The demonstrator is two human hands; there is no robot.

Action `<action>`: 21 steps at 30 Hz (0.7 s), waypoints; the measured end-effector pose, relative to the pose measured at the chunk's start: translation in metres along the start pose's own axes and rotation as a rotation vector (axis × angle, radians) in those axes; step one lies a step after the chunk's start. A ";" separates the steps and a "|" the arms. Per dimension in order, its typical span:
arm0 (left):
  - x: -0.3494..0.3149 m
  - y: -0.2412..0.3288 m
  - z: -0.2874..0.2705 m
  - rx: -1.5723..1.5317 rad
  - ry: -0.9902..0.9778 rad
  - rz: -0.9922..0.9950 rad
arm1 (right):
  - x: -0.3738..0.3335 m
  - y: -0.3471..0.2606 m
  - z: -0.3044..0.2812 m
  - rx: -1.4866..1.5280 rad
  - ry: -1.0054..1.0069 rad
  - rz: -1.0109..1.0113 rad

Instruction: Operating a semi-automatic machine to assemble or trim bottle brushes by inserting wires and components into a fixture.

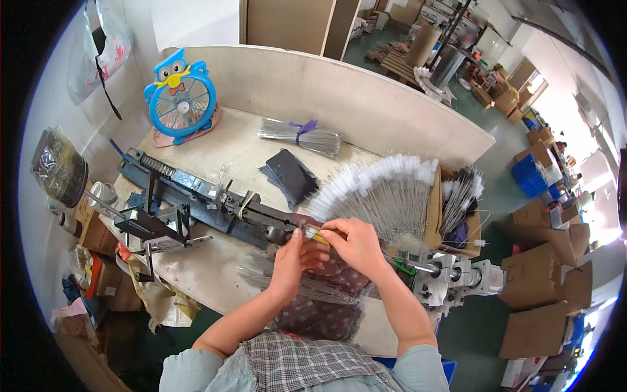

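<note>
At the middle of the bench my right hand [356, 243] pinches a small white and yellow piece [317, 235], its exact kind too small to tell. Just left of it, my left hand [294, 264] has its thumb raised and its fingers apart, with nothing visible in its grasp. The thumb is beside the dark round end of a long metal bench machine [215, 199]. Beyond my right hand spreads a fan of thin wire brushes [385, 193] with white tips. Thin wires [261, 271] lie beside my left wrist, and a dotted dark cloth [317, 317] is below both hands.
A tied wire bundle [300, 136], dark flat pads [290, 176] and a blue cartoon fan [181, 98] stand toward the back. A cardboard box [434, 215] holding wires is at right, near a silver mechanism [460, 281]. A low partition [359, 88] edges the bench.
</note>
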State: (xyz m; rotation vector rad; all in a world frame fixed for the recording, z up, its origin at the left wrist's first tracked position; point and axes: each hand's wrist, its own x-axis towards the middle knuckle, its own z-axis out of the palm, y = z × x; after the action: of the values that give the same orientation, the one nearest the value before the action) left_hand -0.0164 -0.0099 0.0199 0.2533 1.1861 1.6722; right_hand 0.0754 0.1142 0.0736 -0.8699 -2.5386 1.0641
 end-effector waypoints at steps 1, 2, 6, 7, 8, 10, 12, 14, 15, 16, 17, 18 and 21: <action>0.000 0.000 0.001 -0.006 0.005 0.003 | -0.002 -0.001 0.003 -0.004 -0.006 -0.004; 0.000 0.001 0.004 -0.101 0.032 0.000 | -0.005 -0.001 0.006 -0.101 0.114 -0.130; 0.001 -0.006 0.010 -0.299 0.074 0.053 | -0.011 -0.010 0.022 -0.293 0.384 -0.405; 0.000 -0.007 0.009 -0.296 0.076 0.055 | -0.011 -0.012 0.028 -0.288 0.385 -0.406; -0.001 -0.007 0.008 -0.319 0.076 0.074 | -0.010 -0.013 0.035 -0.321 0.364 -0.396; -0.002 -0.006 0.008 -0.343 0.080 0.104 | -0.007 -0.013 0.038 -0.360 0.384 -0.401; -0.002 -0.005 0.012 -0.386 0.063 0.061 | -0.009 -0.009 0.033 -0.354 0.424 -0.403; -0.002 -0.005 0.015 -0.377 0.090 0.079 | -0.012 -0.006 0.028 -0.336 0.449 -0.402; -0.002 -0.006 0.017 -0.369 0.105 0.087 | -0.011 -0.004 0.027 -0.327 0.449 -0.410; -0.003 -0.007 0.018 -0.399 0.109 0.113 | -0.013 -0.002 0.027 -0.322 0.449 -0.454; -0.003 -0.009 0.018 -0.388 0.104 0.111 | -0.014 0.000 0.026 -0.317 0.451 -0.496; -0.002 -0.013 0.017 -0.391 0.112 0.158 | -0.014 0.002 0.026 -0.312 0.462 -0.490; 0.001 -0.020 0.014 -0.397 0.107 0.208 | -0.013 0.003 0.024 -0.305 0.454 -0.505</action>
State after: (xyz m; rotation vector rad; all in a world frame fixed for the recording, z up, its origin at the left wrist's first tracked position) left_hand 0.0040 -0.0013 0.0108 0.0390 0.9002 2.0848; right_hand 0.0767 0.0943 0.0540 -0.4219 -2.3553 0.2920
